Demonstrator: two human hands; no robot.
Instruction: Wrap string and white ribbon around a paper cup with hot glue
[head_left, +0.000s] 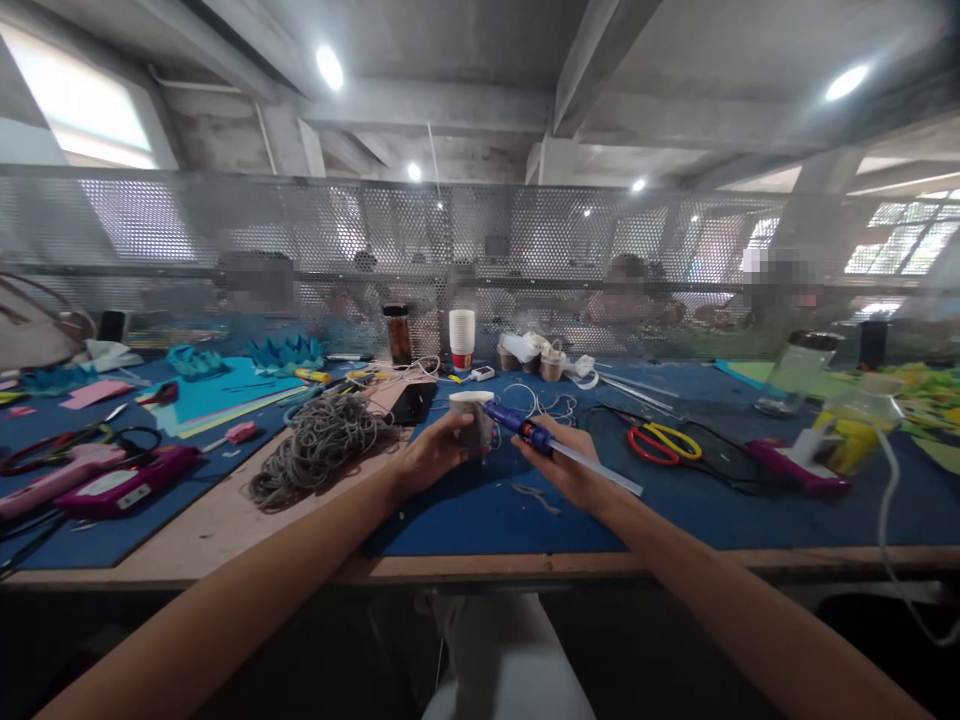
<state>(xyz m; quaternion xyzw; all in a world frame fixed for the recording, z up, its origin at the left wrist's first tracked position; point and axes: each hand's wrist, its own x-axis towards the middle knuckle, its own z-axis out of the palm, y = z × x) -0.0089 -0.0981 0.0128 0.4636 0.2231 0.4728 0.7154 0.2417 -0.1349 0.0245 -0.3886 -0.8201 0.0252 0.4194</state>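
My left hand (431,455) is closed around a small paper cup (472,418) partly wrapped in grey cord, held just above the blue mat (480,510). My right hand (566,465) grips a blue glue gun (525,430) with a white glue stick (600,470) sticking out behind it; the gun's tip points at the cup's side. A loose pile of grey cord (319,445) lies on the table just left of my left hand.
Red and yellow scissors (664,442) lie right of my hand. Pink glue guns (105,480) sit at the left, another (795,468) at the right. A cup stack (462,338), a jar (397,333) and a mesh screen (480,260) stand behind.
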